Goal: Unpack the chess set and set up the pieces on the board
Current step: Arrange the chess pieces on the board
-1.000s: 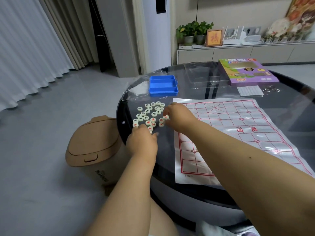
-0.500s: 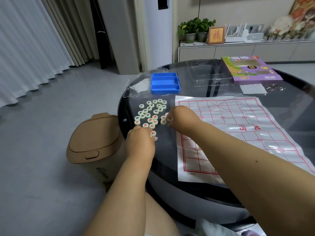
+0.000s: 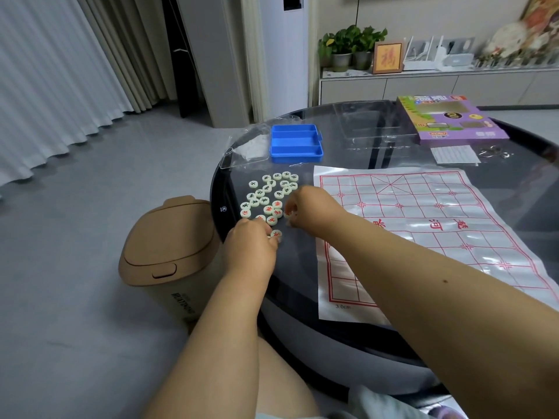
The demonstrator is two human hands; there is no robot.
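Several round cream chess pieces (image 3: 266, 195) with red or black characters lie loose on the glass table, left of the paper board (image 3: 423, 225) with its red grid. My left hand (image 3: 251, 249) is at the near edge of the pile, fingers curled down, pinching a red-marked piece (image 3: 276, 234). My right hand (image 3: 308, 207) reaches across from the right and pinches another piece (image 3: 288, 215) at the pile's right side. No pieces stand on the board.
A blue plastic tray (image 3: 295, 143) sits behind the pile, with clear plastic wrap (image 3: 242, 149) beside it. A clear lid (image 3: 372, 125), a purple box (image 3: 447, 119), a paper slip (image 3: 453, 154) and keys (image 3: 493, 152) lie further back. A tan bin (image 3: 169, 243) stands left of the round table (image 3: 217, 189).
Both hands stay at the pile. My right hand has drawn slightly nearer along the pile's right side, and my left hand has shifted a little at the near edge.
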